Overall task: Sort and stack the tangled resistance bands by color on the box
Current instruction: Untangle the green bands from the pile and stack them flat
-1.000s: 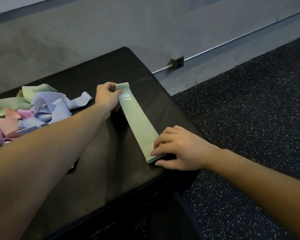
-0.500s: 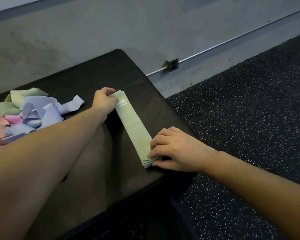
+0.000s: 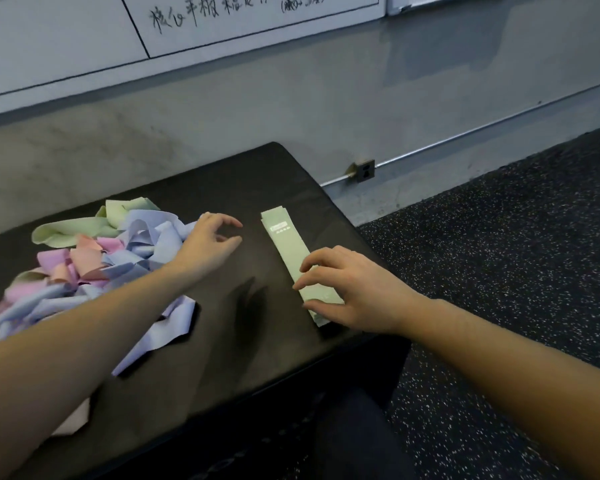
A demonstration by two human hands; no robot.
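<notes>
A flat stack of pale green bands lies lengthwise on the right part of the black box. My right hand rests over the stack's near end, fingers bent and spread, fingertips touching the band. My left hand hovers a little left of the stack, fingers loosely curled, holding nothing. Behind my left wrist and forearm lies a tangled heap of bands in lilac-blue, pink and green.
The box stands against a grey wall with a whiteboard above. A wall outlet and metal conduit run to the right. Speckled black rubber floor lies right of the box. A dark trouser leg shows below.
My left hand has let go of the green stack's far end and drawn back left toward the heap. My right hand stays on the near end. The view tilted up.
</notes>
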